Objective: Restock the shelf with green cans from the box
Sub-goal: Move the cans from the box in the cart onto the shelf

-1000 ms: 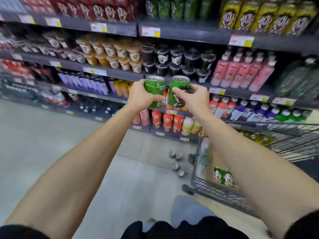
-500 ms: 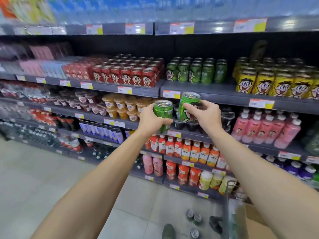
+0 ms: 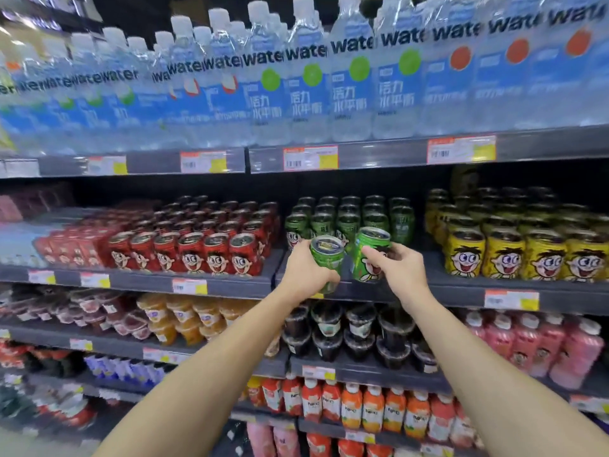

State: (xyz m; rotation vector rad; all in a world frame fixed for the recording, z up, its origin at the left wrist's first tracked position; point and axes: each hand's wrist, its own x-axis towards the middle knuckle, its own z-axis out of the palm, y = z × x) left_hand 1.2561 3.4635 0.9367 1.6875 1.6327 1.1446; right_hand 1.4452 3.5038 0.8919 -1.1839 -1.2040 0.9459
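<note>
Head view, centre of the frame: both hands have risen from the cart to the shelf (image 3: 428,285). Left hand (image 3: 304,275) clasps one green can (image 3: 326,255), right hand (image 3: 398,272) another (image 3: 369,255), before the green row (image 3: 349,222); placing seems next.

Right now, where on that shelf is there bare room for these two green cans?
Bare shelf front lies before the stocked green cans, between the red cans and yellow cans. Those neighbouring rows are packed to the edge.
</note>
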